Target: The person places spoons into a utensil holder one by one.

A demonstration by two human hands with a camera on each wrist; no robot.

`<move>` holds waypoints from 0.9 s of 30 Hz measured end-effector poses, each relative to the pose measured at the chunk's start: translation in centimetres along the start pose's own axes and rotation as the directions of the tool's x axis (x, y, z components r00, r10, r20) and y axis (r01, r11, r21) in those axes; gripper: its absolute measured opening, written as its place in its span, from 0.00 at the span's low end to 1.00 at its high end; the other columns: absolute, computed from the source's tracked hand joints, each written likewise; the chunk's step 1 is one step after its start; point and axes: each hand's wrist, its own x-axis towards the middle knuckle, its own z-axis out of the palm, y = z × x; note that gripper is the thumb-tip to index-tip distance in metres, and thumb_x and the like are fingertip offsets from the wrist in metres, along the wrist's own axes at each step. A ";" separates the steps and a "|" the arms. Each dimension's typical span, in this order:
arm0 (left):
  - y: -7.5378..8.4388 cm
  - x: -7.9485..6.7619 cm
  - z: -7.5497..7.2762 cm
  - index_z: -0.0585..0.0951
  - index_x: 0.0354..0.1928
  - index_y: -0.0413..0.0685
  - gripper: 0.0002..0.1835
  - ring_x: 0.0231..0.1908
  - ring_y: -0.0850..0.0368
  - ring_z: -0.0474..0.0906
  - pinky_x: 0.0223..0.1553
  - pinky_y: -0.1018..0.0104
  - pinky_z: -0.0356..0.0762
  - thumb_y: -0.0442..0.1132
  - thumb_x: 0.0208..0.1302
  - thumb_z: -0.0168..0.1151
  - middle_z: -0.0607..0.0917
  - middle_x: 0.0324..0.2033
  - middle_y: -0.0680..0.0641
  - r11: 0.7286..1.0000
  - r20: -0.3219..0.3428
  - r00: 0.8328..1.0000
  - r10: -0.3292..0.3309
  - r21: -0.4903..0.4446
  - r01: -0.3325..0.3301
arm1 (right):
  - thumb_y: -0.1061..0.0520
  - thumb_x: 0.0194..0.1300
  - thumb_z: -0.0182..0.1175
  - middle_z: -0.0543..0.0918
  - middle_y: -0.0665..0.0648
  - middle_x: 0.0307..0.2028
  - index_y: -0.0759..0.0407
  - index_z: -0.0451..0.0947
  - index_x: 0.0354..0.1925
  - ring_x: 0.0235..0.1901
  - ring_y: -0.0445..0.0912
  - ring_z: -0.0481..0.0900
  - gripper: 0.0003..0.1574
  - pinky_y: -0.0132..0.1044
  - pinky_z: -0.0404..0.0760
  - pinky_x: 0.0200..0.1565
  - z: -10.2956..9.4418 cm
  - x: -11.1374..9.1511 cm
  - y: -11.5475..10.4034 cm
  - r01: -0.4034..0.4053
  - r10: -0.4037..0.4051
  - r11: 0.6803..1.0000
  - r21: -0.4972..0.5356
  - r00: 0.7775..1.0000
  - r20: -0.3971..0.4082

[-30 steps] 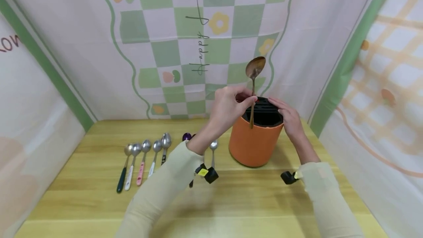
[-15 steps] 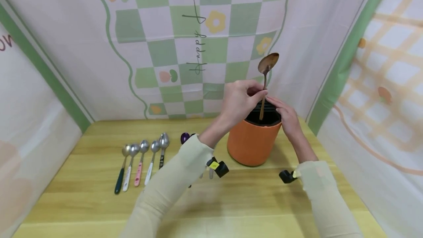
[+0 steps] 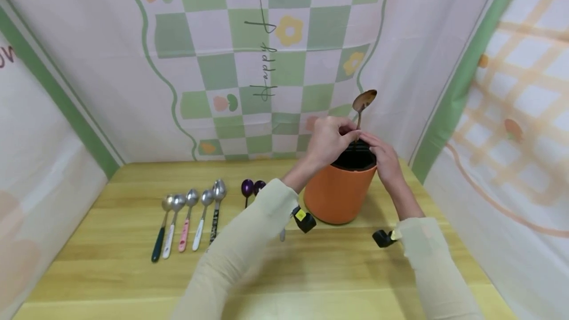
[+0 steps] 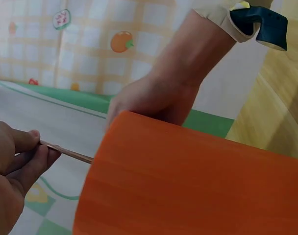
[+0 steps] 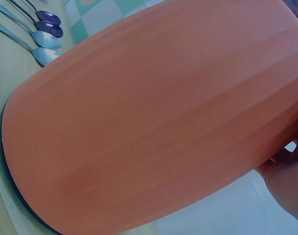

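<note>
Between thumb and fingers, my left hand (image 3: 329,138) pinches a bronze-coloured spoon (image 3: 364,100), bowl up and tilted slightly right. Its handle (image 4: 73,155) runs down past the rim into the orange utensil holder (image 3: 338,192), which has a black inside. The handle's lower end is hidden in there. My right hand (image 3: 386,161) lies along the holder's right side, fingers extended over the back of the rim, near the left fingertips. The holder's orange wall (image 5: 149,112) fills most of the right wrist view.
Several silver-bowled spoons (image 3: 192,196) with coloured handles lie in a row on the wooden table (image 3: 106,231) at left. Purple spoons (image 3: 247,188) lie near the middle, partly behind the left sleeve. Silver spoons (image 5: 45,55) show beside them in the right wrist view. A patterned cloth (image 3: 204,112) hangs behind.
My left hand has carried the spoon right over the holder, then lowered it so the handle goes inside. My right hand stays at the rim.
</note>
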 end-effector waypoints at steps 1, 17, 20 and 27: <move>-0.1 0.0 0.2 0.89 0.37 0.45 0.06 0.31 0.62 0.86 0.31 0.85 0.75 0.39 0.64 0.68 0.91 0.32 0.49 1.000 0.005 1.000 0.003 -0.003 -0.003 | 0.64 0.76 0.36 0.67 0.68 0.71 0.68 0.70 0.66 0.74 0.58 0.60 0.27 0.33 0.57 0.74 0.0 -0.1 0.0 -0.001 0.001 1.000 -0.001 1.000 -0.007; -1.1 0.1 1.6 0.89 0.35 0.46 0.05 0.31 0.64 0.85 0.31 0.84 0.76 0.39 0.63 0.70 0.91 0.31 0.51 0.999 0.046 0.998 -0.041 0.028 0.040 | 0.62 0.77 0.36 0.65 0.68 0.72 0.69 0.69 0.67 0.75 0.60 0.57 0.27 0.57 0.52 0.76 0.0 -0.3 0.0 -0.019 0.019 1.000 0.009 1.000 0.002; -1.3 0.2 1.7 0.89 0.37 0.46 0.05 0.32 0.63 0.86 0.31 0.85 0.75 0.38 0.63 0.70 0.91 0.32 0.50 0.998 0.048 0.997 -0.059 0.016 0.058 | 0.64 0.76 0.36 0.65 0.68 0.72 0.68 0.69 0.67 0.75 0.59 0.57 0.28 0.56 0.52 0.76 0.0 -0.3 0.0 -0.005 0.005 1.000 0.018 1.000 0.004; -1.8 0.2 1.9 0.89 0.38 0.45 0.05 0.32 0.63 0.86 0.32 0.83 0.77 0.38 0.63 0.70 0.91 0.33 0.50 0.996 0.037 0.995 -0.091 0.010 0.090 | 0.65 0.75 0.35 0.67 0.64 0.72 0.64 0.71 0.67 0.75 0.55 0.58 0.29 0.50 0.52 0.77 0.0 -0.2 0.1 0.002 -0.002 0.999 0.033 1.000 0.005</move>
